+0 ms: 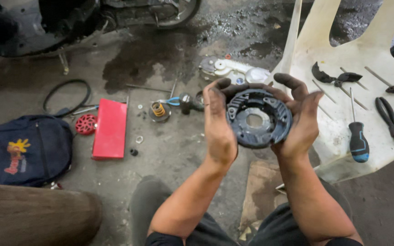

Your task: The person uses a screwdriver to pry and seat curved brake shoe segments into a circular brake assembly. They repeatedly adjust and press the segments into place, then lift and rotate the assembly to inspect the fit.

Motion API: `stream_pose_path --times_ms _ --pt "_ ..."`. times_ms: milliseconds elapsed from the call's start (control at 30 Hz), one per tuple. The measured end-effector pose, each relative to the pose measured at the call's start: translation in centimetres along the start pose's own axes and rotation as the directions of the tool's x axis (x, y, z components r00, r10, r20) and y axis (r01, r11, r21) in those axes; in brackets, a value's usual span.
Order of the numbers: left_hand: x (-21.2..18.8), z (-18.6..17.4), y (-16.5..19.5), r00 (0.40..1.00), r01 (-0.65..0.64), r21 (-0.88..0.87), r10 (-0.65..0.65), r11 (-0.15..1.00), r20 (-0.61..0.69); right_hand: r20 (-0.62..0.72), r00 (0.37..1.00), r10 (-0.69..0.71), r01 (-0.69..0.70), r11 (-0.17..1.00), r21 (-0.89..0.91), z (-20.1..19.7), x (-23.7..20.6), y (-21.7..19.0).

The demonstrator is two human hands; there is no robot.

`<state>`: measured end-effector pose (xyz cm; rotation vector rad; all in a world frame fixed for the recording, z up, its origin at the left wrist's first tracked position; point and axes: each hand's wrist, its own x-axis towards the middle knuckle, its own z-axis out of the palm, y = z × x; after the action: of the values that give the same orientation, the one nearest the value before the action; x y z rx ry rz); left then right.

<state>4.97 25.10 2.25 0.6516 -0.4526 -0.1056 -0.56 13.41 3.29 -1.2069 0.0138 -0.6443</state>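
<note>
Both greasy hands — left hand (219, 125), right hand (303, 123) — clasp a round dark-grey ribbed metal disc with a centre hole (258, 119) by its rim, above the oil-stained concrete floor (169, 150). It looks stiff, fairly heavy and slippery — the rim seems the safest hold.

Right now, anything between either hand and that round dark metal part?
Nothing visible. The left hand and right hand both grip the round dark metal part directly by its rim, fingers curled over the top edge, bare skin on metal. It is held up above the concrete floor, apart from the white plastic chair.
</note>
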Motion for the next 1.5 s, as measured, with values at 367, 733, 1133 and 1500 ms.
stream_pose_path --times_ms 367,733,1133,1500 --pt "1.3 0.2 0.9 0.991 -0.018 0.606 -0.065 0.795 0.115 0.031 0.934 0.357 -0.352 0.930 -0.109 -1.6 1.6 -2.7" --pt "1.7 -0.8 1.1 0.991 -0.016 0.609 -0.070 0.793 0.117 0.075 0.959 0.275 -0.191 0.815 -0.547 0.0 0.5 -4.0" --pt "0.6 -1.0 -0.6 0.889 0.010 0.091 -0.050 0.996 0.456 0.041 0.967 0.252 -0.240 0.953 -0.186 -2.7 2.6 -4.0" --pt "0.0 0.4 0.3 0.862 -0.397 0.502 0.125 0.768 0.491 0.089 0.944 0.317 -0.317 0.948 -0.022 -3.9 2.8 -3.2"
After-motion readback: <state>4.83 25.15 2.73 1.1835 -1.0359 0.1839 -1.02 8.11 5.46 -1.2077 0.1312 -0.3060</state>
